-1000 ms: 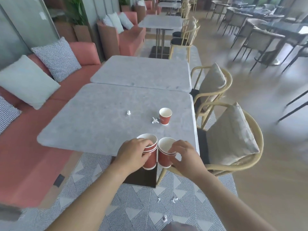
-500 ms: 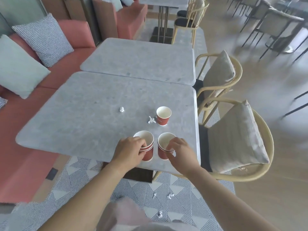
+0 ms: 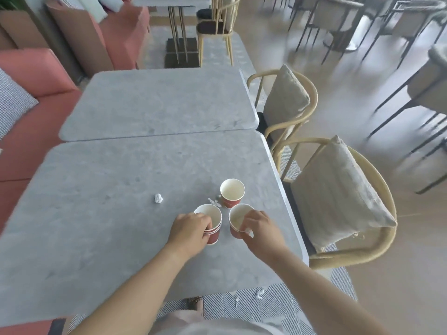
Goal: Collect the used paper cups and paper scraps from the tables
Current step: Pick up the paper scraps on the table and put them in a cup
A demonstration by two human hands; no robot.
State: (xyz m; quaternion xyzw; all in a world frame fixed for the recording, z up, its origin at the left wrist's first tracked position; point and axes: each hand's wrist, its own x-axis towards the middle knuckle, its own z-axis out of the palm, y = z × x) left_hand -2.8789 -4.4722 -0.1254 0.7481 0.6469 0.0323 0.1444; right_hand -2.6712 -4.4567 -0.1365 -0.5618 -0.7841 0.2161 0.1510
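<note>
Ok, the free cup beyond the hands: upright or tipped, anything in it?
Upright, apparently empty: the cup stands on the table mouth up, its pale inside bare down to the bottom.

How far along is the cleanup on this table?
Done: some cups are nested into a stack, held by the left grip. In hand: the right grip holds the near cup. Left: the far cup, the scrap beside it, the crumpled scrap further left, and bits on the rug.
</note>
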